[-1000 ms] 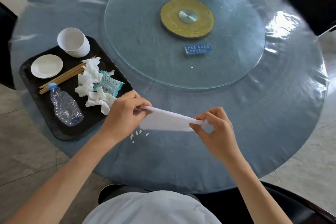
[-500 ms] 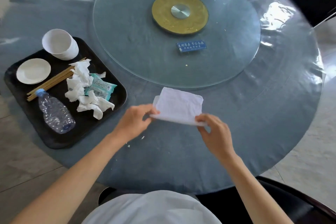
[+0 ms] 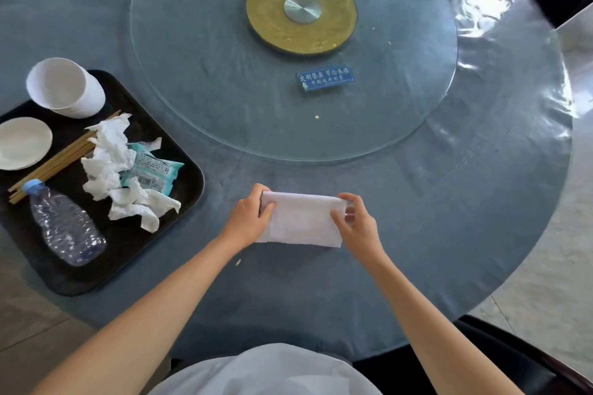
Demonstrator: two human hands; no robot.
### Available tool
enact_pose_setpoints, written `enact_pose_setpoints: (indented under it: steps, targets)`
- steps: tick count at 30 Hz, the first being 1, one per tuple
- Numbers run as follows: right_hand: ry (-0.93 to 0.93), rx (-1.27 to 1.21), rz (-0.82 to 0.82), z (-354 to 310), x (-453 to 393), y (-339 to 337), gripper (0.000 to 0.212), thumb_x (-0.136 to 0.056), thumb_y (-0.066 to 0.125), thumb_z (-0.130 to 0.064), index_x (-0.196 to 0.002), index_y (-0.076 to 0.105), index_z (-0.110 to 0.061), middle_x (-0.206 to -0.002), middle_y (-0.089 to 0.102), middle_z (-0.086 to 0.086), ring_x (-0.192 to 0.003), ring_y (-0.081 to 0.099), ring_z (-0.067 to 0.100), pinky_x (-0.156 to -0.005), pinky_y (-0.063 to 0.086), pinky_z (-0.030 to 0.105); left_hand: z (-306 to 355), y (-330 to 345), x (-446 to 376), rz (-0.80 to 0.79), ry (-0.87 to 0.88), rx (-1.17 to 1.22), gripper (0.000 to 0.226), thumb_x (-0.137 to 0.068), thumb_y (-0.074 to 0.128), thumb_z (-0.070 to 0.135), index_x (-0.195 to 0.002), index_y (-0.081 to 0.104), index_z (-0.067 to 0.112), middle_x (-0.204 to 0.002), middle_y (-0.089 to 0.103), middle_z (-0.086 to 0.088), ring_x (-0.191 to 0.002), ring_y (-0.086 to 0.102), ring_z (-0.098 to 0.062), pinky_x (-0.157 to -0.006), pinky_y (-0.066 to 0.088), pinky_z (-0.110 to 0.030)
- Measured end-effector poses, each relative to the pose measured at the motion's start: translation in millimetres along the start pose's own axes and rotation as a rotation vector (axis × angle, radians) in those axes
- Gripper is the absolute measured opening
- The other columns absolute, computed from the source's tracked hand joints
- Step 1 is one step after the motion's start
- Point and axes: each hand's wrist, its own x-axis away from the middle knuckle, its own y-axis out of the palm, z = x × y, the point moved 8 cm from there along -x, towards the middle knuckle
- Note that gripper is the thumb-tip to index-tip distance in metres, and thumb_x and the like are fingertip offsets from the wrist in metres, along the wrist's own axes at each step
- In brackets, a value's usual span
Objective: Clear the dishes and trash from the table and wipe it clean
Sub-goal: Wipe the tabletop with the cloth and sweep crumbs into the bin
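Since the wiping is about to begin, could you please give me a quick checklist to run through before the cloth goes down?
1. Cloth held: ok, the left hand and right hand grip the ends of the white cloth.
2. Cloth folded into a pad: ok.
3. Dishes and trash gathered: ok, cup, small plate, chopsticks, bottle, tissues and wrapper sit on the black tray.
4. Table crumb-free: not ok, a crumb lies near the left wrist.
5. Glass turntable clear: not ok, specks and a blue sign.
6. Cloth damp: cannot tell.
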Motion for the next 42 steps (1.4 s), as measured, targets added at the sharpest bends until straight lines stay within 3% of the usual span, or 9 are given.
enact_pose_setpoints:
  steps: [5,9,15,20,24,27,32,37,42]
  targets:
    - [0.108,0.242,0.135,10,-10,14,0.061,-0.097,0.068,-0.030,-0.150,0.042,-0.016,-0.140,0.048,0.008,-0.125,0.051,0.028,-0.091,0.046,0.037,-13,16,-6,0.076,-0.192,-0.275,0.066,-0.093,0.068,0.032,-0.145,0.035,0.009,-0.137,0.045,-0.015,-0.125,0.045,-0.033,-0.081,0.044,-0.037]
    - [0.299,0.031,0.112,23,-7,18,0.081,-0.092,0.072,-0.036,-0.155,0.027,-0.013,-0.144,0.036,0.009,-0.117,0.051,0.027,-0.105,0.045,0.042,-29,22,-5,0.019,-0.466,-0.121,0.070,-0.084,0.076,0.036,-0.133,0.037,0.006,-0.131,0.049,-0.018,-0.117,0.053,-0.036,-0.082,0.044,-0.037]
    - [0.523,-0.174,0.004,35,-11,24,0.068,-0.086,0.081,-0.026,-0.138,0.039,-0.012,-0.131,0.049,0.007,-0.109,0.059,0.027,-0.080,0.047,0.034,-38,21,-11,-0.105,-0.627,0.125,0.037,-0.077,0.077,0.021,-0.099,0.062,-0.004,-0.099,0.070,-0.018,-0.085,0.067,-0.029,-0.065,0.051,-0.037]
    - [0.557,-0.290,-0.283,26,-12,31,0.031,-0.089,0.075,-0.012,-0.112,0.069,0.007,-0.084,0.068,0.012,-0.064,0.050,0.017,-0.061,0.042,0.024,-35,20,-8,-0.270,-0.622,0.293,0.020,-0.085,0.076,0.015,-0.096,0.071,-0.001,-0.100,0.077,-0.014,-0.092,0.074,-0.030,-0.085,0.058,-0.040]
    - [0.443,-0.291,-0.377,-8,-28,17,0.018,-0.090,0.074,-0.012,-0.105,0.076,-0.004,-0.084,0.073,0.002,-0.069,0.060,0.015,-0.066,0.046,0.023,-14,-6,-20,-0.332,-0.507,0.394,0.018,-0.092,0.072,0.015,-0.110,0.073,0.009,-0.108,0.078,-0.008,-0.102,0.074,-0.025,-0.097,0.057,-0.043]
    - [0.313,-0.338,-0.297,-55,-76,-1,0.017,-0.088,0.075,-0.004,-0.104,0.076,-0.010,-0.083,0.079,-0.003,-0.069,0.072,0.007,-0.056,0.052,0.016,14,-45,-57,-0.265,-0.363,0.523,0.019,-0.094,0.070,0.006,-0.113,0.071,0.002,-0.112,0.077,-0.012,-0.097,0.075,-0.021,-0.089,0.061,-0.038]
    - [0.120,-0.319,-0.066,-146,-204,-34,0.031,-0.085,0.076,-0.001,-0.115,0.067,-0.004,-0.078,0.070,0.001,-0.048,0.061,-0.001,-0.043,0.046,0.015,68,-122,-166,-0.006,-0.194,0.566,0.034,-0.092,0.071,0.004,-0.124,0.061,-0.001,-0.118,0.071,-0.016,-0.099,0.070,-0.025,-0.097,0.056,-0.052]
    - [0.076,-0.150,0.069,-189,-299,-49,0.064,-0.089,0.074,-0.014,-0.146,0.045,-0.017,-0.130,0.061,0.011,-0.097,0.065,0.022,-0.089,0.060,0.038,88,-147,-259,0.081,-0.192,0.568,0.034,-0.091,0.069,0.004,-0.123,0.057,0.009,-0.123,0.069,-0.018,-0.111,0.069,-0.032,-0.097,0.057,-0.051]
    - [-0.006,0.684,0.092,-205,-329,-28,0.058,-0.095,0.059,-0.029,-0.147,0.038,-0.012,-0.147,0.043,0.019,-0.134,0.044,0.042,-0.108,0.038,0.049,69,-132,-278,0.111,-0.211,0.363,0.043,-0.094,0.060,0.019,-0.136,0.053,0.013,-0.140,0.059,-0.007,-0.128,0.056,-0.024,-0.110,0.046,-0.040]
